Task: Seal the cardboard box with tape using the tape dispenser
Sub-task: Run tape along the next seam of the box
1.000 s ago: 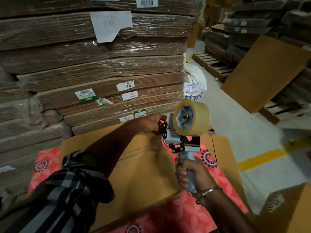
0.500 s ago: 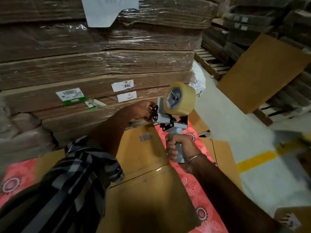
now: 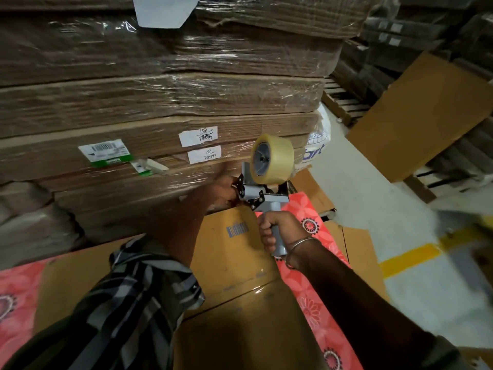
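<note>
R hand (image 3: 277, 231) clenched round grey handle of tape dispenser (image 3: 262, 193), held upright w/ clear tape roll (image 3: 272, 158) on top. L hand (image 3: 218, 192) at dispenser's front end, fingers curled there (what they pinch: cannot tell, blurred). Cardboard box (image 3: 232, 263) lies flat below both hands on pink floral sheet (image 3: 314, 311); dispenser is above it, not touching. Behind: shrink-wrapped stack of flat cardboard (image 3: 160, 102) w/ white labels. Yellow floor line (image 3: 408, 260) to the right.
</note>
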### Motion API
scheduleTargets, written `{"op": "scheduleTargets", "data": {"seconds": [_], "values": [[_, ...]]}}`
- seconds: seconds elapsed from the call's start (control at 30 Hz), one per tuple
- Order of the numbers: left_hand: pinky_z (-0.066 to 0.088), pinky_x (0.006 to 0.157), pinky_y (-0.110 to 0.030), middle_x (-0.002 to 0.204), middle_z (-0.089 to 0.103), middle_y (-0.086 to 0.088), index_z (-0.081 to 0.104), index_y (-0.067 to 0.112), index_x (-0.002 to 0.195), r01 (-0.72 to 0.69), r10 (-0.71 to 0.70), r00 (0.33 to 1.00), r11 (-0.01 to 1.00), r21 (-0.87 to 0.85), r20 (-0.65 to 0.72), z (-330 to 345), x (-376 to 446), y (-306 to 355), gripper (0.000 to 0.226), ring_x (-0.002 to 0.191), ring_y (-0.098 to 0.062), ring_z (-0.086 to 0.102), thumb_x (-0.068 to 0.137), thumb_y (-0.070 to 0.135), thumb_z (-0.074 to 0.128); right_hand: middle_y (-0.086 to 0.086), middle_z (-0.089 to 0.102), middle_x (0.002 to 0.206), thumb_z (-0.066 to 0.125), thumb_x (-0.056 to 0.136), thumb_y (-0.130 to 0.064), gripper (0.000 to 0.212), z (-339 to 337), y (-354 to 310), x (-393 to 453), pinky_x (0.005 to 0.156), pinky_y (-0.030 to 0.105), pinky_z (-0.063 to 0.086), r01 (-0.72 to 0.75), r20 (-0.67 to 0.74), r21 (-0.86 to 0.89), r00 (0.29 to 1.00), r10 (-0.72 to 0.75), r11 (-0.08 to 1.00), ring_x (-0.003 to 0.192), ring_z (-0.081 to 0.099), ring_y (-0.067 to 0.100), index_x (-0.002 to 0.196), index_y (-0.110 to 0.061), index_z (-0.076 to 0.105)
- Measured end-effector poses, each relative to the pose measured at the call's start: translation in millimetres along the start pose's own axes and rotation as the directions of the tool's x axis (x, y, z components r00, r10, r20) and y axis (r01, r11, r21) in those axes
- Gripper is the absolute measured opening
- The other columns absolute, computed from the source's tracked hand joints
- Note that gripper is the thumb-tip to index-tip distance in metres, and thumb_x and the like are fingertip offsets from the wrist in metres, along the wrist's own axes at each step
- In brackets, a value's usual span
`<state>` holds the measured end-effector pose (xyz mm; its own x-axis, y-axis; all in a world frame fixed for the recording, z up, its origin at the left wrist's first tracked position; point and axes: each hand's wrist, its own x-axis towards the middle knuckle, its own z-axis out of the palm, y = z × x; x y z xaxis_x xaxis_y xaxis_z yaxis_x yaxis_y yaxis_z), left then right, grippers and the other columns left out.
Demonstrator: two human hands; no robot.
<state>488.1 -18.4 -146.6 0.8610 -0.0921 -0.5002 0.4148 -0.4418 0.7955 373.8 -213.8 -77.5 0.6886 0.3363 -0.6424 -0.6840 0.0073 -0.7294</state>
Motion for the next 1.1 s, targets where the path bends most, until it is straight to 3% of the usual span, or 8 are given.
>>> {"op": "scheduleTargets", "data": {"seconds": [0.07,0.2,0.37,0.47,0.6,0.7,0.87,1.1], "values": [[0.057,0.090,-0.044,0.121,0.070,-0.022,0.066,0.000,0.125,0.032,-0.032,0.999,0.999,0.010,-0.004,0,-5,-2,0.036,0.107,-0.037,0.068,0.090,-0.001,0.070,-0.001,0.032,0.056,0.052,0.053,-0.012,0.015,-1,-2,4,0.040,0.018,0.022,-0.015,-0.006,-0.006,1.000,0.015,1.000,0.038,0.027,0.012,0.063,-0.017,0.041],[0.052,0.109,-0.046,0.131,0.069,-0.020,0.063,0.003,0.132,0.068,-0.051,0.995,0.978,-0.196,0.090,-1,-2,-16,0.049,0.121,-0.032,0.067,0.086,-0.013,0.068,-0.002,0.033,0.056,0.052,0.058,-0.012,0.014,-2,-3,4,0.039,0.018,0.023,-0.020,0.005,-0.022,1.000,0.021,1.000,0.040,0.027,0.011,0.065,-0.019,0.041],[0.054,0.100,-0.039,0.112,0.074,-0.017,0.069,-0.004,0.116,0.016,-0.003,0.991,0.995,-0.099,0.137,8,-11,-23,0.032,0.106,-0.029,0.070,0.086,-0.014,0.071,0.000,0.031,0.058,0.054,0.054,-0.012,0.016,1,-2,6,0.040,0.018,0.022,-0.017,-0.035,-0.039,0.999,0.016,0.999,0.039,0.027,0.012,0.064,-0.017,0.043],[0.055,0.082,-0.036,0.089,0.074,-0.004,0.072,0.012,0.090,-0.034,0.033,0.994,0.999,0.011,0.107,14,-14,-27,0.023,0.084,-0.019,0.069,0.085,-0.011,0.074,-0.001,0.032,0.054,0.053,0.054,-0.012,0.016,-3,-3,4,0.039,0.017,0.022,-0.025,-0.036,-0.023,0.999,0.024,0.999,0.037,0.027,0.012,0.066,-0.017,0.043],[0.050,0.073,-0.028,0.069,0.074,0.005,0.074,0.017,0.080,-0.114,0.118,0.984,0.993,-0.038,0.132,13,-23,-26,0.025,0.066,-0.008,0.067,0.089,-0.006,0.071,-0.003,0.033,0.053,0.053,0.055,-0.013,0.017,-8,-1,1,0.041,0.018,0.020,-0.016,-0.009,-0.007,1.000,0.016,1.000,0.038,0.028,0.011,0.069,-0.017,0.045],[0.053,0.076,-0.022,0.091,0.079,0.002,0.079,0.020,0.096,-0.143,0.156,0.958,0.987,-0.071,0.242,6,-40,-26,0.027,0.081,-0.007,0.072,0.093,-0.002,0.065,-0.003,0.032,0.055,0.053,0.055,-0.013,0.016,-8,3,-4,0.044,0.019,0.020,-0.006,-0.008,0.005,1.000,0.006,1.000,0.040,0.027,0.012,0.071,-0.016,0.049],[0.044,0.112,-0.027,0.134,0.070,0.007,0.068,0.020,0.134,-0.261,0.238,0.907,0.965,0.019,0.347,0,-57,-37,0.040,0.128,-0.010,0.063,0.094,0.023,0.073,-0.001,0.033,0.057,0.054,0.055,-0.013,0.016,-7,7,-9,0.044,0.019,0.021,0.016,-0.022,0.003,1.000,-0.016,1.000,0.040,0.028,0.013,0.071,-0.016,0.050],[0.050,0.110,-0.039,0.132,0.071,-0.002,0.066,0.012,0.135,-0.365,0.312,0.913,0.912,0.187,0.261,12,-74,-35,0.037,0.123,-0.017,0.066,0.098,0.017,0.068,0.000,0.032,0.056,0.054,0.054,-0.012,0.017,-12,19,-23,0.044,0.021,0.021,0.013,-0.053,-0.025,0.999,-0.015,1.000,0.041,0.027,0.014,0.070,-0.015,0.047]]}}
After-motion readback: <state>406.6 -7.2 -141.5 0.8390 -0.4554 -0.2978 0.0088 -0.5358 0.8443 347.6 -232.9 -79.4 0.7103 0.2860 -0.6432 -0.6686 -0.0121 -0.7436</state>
